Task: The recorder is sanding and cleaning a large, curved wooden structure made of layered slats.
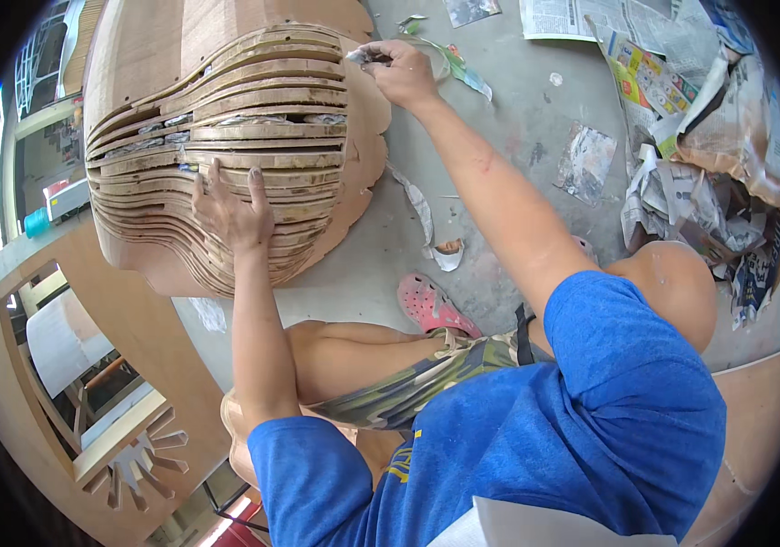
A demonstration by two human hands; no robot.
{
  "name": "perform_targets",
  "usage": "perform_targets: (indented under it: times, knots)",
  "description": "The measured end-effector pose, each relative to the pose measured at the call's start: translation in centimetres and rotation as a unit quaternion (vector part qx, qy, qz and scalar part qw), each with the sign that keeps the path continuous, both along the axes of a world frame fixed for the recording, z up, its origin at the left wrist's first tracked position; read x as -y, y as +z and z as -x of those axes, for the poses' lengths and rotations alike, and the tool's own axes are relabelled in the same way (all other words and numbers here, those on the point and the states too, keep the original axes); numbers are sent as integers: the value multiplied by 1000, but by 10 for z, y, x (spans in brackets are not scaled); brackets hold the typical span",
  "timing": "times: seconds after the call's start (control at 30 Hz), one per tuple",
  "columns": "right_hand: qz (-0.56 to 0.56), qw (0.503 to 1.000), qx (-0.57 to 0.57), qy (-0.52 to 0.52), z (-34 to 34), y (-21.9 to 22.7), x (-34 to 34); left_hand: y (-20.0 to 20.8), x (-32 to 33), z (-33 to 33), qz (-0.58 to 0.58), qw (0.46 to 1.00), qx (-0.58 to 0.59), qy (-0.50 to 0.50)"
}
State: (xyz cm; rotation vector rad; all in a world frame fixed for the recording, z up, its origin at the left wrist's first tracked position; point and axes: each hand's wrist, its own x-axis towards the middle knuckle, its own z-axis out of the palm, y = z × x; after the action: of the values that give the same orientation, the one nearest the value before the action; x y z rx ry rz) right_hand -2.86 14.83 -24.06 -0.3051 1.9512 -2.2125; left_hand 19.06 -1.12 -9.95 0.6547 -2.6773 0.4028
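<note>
A large curved wooden form [271,96] built of many bent slats with narrow gaps between them stands in front of me at the upper left. Crumpled grey paper [324,118] is wedged into several of the gaps. My left hand [233,214] lies on the slats near the middle, its fingers spread and holding nothing. Just off the slats' right-hand ends, my right hand [399,75] pinches a small wad of crumpled paper [359,56] between thumb and fingers. Dark smudges mark its fingertips.
A heap of torn, crumpled newspaper [682,214] lies at the right, with flat newspaper sheets [581,20] beyond. Paper scraps, including a curled strip [421,211] and a stained square [586,162], litter the grey floor [518,100]. A wooden panel with cut openings [148,356] stands at the lower left.
</note>
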Motion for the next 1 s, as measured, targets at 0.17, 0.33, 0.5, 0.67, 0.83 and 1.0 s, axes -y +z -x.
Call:
perform_targets:
  times: [0.17,0.33,0.5,0.67,0.83,1.0]
  knots:
    - [36,999,-27,-10,1,3,31,5,-6,1,15,1000,5,17]
    - [-49,990,-131,2,10,-11,43,4,-8,3,19,999,6,25]
    - [-12,987,-156,43,16,-13,45,5,-7,1,11,1000,-2,17]
    - [-45,982,-182,26,17,-6,45,3,-9,3,15,1000,-6,14]
    - [-57,947,-316,27,27,-12,44,1,-8,3,27,1000,-8,10]
    - [-96,948,-303,-10,20,-6,48,2,-7,3,29,999,-10,10]
